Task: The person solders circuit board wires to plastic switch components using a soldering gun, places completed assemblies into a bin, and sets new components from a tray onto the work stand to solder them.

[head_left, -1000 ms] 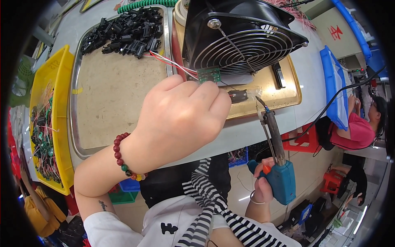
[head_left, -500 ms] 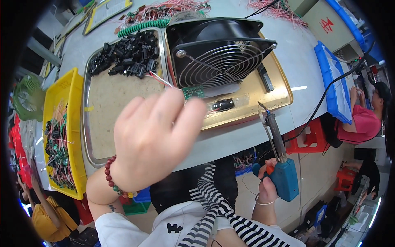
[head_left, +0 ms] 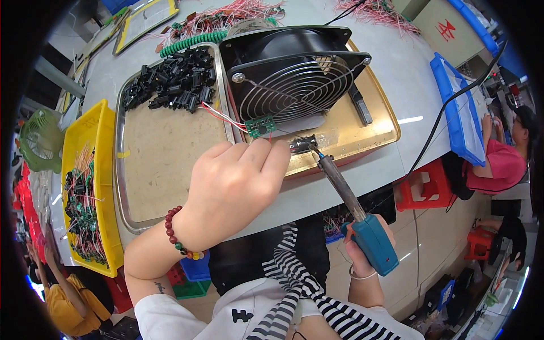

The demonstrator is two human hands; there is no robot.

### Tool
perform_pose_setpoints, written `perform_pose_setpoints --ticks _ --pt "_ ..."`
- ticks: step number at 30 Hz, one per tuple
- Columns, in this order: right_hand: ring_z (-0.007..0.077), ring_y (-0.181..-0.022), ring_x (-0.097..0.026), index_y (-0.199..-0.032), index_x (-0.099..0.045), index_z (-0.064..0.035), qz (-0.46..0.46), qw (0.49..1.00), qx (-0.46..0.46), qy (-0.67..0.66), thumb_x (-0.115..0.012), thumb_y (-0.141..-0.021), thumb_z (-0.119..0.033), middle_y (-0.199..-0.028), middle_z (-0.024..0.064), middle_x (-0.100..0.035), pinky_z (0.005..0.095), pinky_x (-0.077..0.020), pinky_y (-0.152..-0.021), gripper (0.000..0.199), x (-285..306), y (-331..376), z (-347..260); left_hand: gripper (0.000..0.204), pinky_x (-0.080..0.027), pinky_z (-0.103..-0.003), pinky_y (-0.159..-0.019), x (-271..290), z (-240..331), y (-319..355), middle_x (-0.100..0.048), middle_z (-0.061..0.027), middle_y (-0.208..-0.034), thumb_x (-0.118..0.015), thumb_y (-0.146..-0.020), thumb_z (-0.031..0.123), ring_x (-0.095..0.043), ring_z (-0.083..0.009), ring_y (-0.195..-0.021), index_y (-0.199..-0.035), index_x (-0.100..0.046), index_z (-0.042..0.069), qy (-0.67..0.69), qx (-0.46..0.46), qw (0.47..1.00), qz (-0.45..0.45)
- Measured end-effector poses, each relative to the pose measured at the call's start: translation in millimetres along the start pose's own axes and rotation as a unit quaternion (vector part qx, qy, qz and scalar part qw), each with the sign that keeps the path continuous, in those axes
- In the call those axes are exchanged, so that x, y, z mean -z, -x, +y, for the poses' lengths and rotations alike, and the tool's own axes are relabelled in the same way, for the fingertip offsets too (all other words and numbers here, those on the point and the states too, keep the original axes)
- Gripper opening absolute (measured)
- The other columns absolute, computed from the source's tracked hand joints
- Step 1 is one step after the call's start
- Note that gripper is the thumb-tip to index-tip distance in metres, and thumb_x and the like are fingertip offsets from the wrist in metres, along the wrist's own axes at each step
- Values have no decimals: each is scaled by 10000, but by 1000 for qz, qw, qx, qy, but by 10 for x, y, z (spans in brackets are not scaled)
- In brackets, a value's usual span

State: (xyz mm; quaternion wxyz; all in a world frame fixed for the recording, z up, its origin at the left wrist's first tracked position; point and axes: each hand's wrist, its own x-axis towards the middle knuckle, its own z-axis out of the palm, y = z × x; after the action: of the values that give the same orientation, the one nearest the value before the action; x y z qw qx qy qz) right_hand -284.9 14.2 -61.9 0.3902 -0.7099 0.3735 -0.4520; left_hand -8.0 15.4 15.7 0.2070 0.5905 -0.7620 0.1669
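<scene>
1. At the far left, a yellow bin (head_left: 103, 175) held a heap of wired boards (head_left: 82, 215).
2. Next came a steel tray (head_left: 164, 164), with loose black housings (head_left: 175, 79) piled at its far end.
3. The left hand (head_left: 235, 178) was over the near right side of that tray, palm down, its fingers curled inward. Their tips were hidden behind the knuckles, so whether they gripped anything could not be told. Half a second earlier this hand was blurred and farther from the work; now it was sharp, its index side close by the part being worked on, which suggested it had settled to steady something.
4. Just beyond the knuckles, a small green circuit board (head_left: 260, 127) sat in front of the black fan (head_left: 255, 48), with red and white wires (head_left: 224, 118) running left from it.
5. The black part (head_left: 303, 144) lay on the gold tray (head_left: 379, 122), near its front edge, just right of the left hand.
6. The soldering gun (head_left: 377, 243) had changed most: its tip had stood apart, to the right of the black part, and now met or nearly met that part's right end. In my judgement, the work had passed from lining up to applying heat; no melted solder could be made out.
7. The right hand (head_left: 360, 258) had its fingers wrapped around the gun's teal handle.
8. Farther right stood a blue tray (head_left: 467, 153).
</scene>
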Motion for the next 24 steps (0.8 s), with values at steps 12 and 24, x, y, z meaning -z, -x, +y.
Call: perform_pose_setpoints --ticks 12,24 --pt "210 -574 -527 -901 -665 20 -7 999 12 49 -729 -604 -103 -719 100 -617 286 -415 -548 328 -34 -19 26 133 -457 -309 -538 -46 -16 21 -612 -40 -714 -729 -748 61 -551 -204 -545 -858 -655 54 32 2 999 25" --pt "231 -627 -574 -794 -671 -9 42 998 -43 -22 -732 -721 -158 -723 84 -636 304 -437 -578 177 -93 56 -2 207 -453 -303 -539 -116 -10 44 -609 -33 -756 -714 -708 76 -553 -189 -566 -904 -651 54 38 -2 999 33"
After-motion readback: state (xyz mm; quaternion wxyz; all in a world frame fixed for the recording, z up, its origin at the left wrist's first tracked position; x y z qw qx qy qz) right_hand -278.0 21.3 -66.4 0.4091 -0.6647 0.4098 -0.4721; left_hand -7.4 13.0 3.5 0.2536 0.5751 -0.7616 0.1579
